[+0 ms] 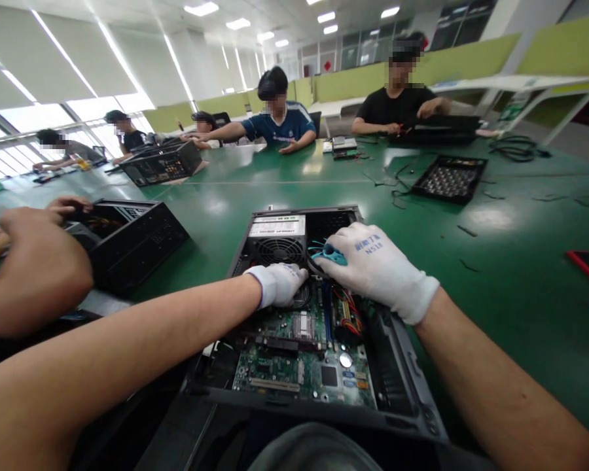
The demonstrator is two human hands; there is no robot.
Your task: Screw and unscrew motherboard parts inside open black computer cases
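An open black computer case [412, 366] lies in front of me, with a green motherboard [279, 366] inside. My right hand [373, 261], in a white glove, is closed around a tool with teal handles [334, 254] at the case's upper right. The tool's tip is hidden. My left hand [282, 283], also gloved, reaches in just below the power supply [277, 237], its fingers pressed together by dark cables; what they hold is too small to make out. Red and yellow wires [347, 314] run along the board's right side.
A green table [500, 314] extends around the case. At left, a co-worker's arm [39, 275] is beside another black case [142, 248]. A black tray of screws [449, 178] and loose cables [517, 149] lie at the back right. Several people sit across the table.
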